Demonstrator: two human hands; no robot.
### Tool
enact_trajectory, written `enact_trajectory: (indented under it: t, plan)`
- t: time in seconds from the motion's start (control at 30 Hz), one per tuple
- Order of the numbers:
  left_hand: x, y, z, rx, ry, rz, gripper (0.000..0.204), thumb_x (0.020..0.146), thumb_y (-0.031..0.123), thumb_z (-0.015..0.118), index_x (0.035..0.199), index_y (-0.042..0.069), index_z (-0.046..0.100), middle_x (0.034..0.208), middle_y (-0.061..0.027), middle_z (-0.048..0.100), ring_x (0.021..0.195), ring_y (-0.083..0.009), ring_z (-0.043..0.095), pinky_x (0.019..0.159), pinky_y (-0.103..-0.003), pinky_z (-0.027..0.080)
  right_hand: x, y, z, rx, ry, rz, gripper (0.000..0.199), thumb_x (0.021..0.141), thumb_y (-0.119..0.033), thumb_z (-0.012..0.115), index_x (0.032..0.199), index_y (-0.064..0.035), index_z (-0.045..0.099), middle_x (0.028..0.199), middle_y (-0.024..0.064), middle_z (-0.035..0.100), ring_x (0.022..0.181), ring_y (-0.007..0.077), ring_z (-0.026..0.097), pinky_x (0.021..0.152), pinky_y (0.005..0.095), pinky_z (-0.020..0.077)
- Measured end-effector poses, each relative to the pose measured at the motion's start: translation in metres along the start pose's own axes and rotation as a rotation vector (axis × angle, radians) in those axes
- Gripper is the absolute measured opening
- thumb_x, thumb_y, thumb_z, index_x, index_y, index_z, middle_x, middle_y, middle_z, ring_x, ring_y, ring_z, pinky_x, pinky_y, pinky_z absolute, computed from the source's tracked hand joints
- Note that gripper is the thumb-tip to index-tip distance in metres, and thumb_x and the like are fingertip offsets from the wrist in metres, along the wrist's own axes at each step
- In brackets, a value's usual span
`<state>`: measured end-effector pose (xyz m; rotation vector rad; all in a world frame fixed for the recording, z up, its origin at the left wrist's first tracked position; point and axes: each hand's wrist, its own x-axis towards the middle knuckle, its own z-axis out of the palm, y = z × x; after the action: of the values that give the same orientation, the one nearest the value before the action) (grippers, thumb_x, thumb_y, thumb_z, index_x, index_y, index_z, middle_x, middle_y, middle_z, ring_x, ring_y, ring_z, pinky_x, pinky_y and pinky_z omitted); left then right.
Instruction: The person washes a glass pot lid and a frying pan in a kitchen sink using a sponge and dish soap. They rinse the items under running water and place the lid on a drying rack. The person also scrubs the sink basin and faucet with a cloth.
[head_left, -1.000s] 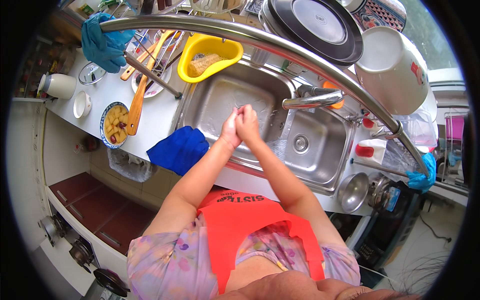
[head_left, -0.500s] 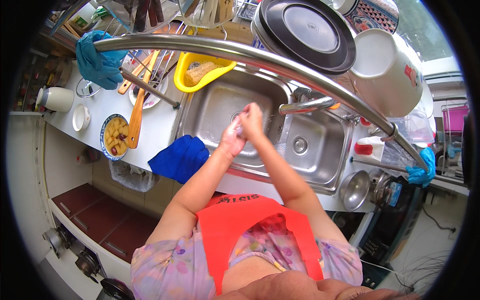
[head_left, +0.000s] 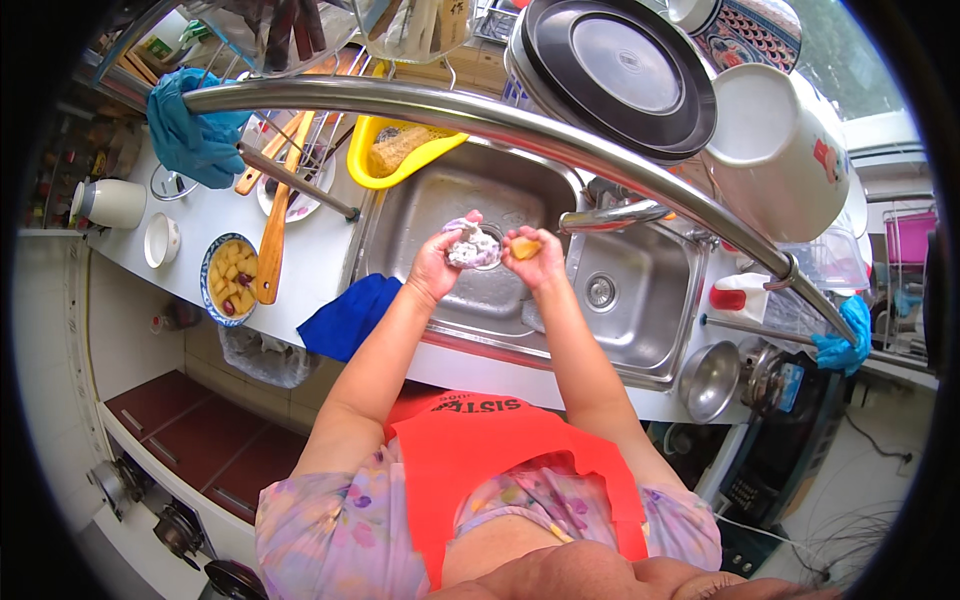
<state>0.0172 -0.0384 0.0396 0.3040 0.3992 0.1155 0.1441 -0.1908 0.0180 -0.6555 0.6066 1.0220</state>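
Observation:
Over the large left basin of the steel sink (head_left: pixel 400 225), my left hand (head_left: pixel 430 272) grips a crumpled, sudsy cloth (head_left: pixel 473 249), white and pale purple with a pink tip. My right hand (head_left: pixel 545 265) is closed around a small yellow-orange block that looks like a bar of soap (head_left: pixel 525 247). A short gap separates the two hands. To the right of them is the metal faucet (head_left: pixel 612 217). At the far left of the basin stands a yellow strainer (head_left: pixel 375 172) with a tan sponge-like piece (head_left: pixel 400 150) in it.
A curved steel rail (head_left: pixel 440 100) crosses above the sink. Left on the counter are a blue cloth (head_left: pixel 345 318), a wooden spatula (head_left: pixel 270 250) and a bowl of cut fruit (head_left: pixel 210 290). A steel bowl (head_left: pixel 709 382) sits at the right; dark pans (head_left: pixel 625 75) lie on the rack.
My hands were together over the basin and have drawn apart. The sudsy cloth in my left hand and the yellow block in my right now show.

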Motion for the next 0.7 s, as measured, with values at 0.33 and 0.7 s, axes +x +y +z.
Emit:
enact_trajectory:
  t: [0.33, 0.7]
  plan:
    - [0.031, 0.013, -0.019, 1.141, 0.022, 0.294, 0.038, 0.085, 0.006, 0.057, 0.123, 0.003, 0.055, 0.131, -0.0133, 0.048, 0.115, -0.0215, 0.05, 0.097, -0.033, 0.041, -0.015, 0.01, 0.036, -1.458, -0.223, -0.939, 0.014, 0.076, -0.008, 0.07, 0.085, -0.0008, 0.061, 0.073, 0.0023, 0.053, 0.071, 0.0119, 0.052, 0.062, 0.03, 0.0421]
    - [0.086, -0.065, -0.132, 0.329, -0.298, 0.332, 0.03, 0.093, 0.021, 0.04, 0.12, 0.012, 0.051, 0.115, -0.0074, 0.054, 0.113, -0.0219, 0.047, 0.101, -0.035, 0.034, -0.083, 0.093, 0.06, -1.921, -0.329, -1.063, 0.018, 0.078, -0.022, 0.063, 0.076, -0.0054, 0.055, 0.079, 0.0154, 0.052, 0.074, 0.0349, 0.057, 0.064, 0.0441, 0.0466]
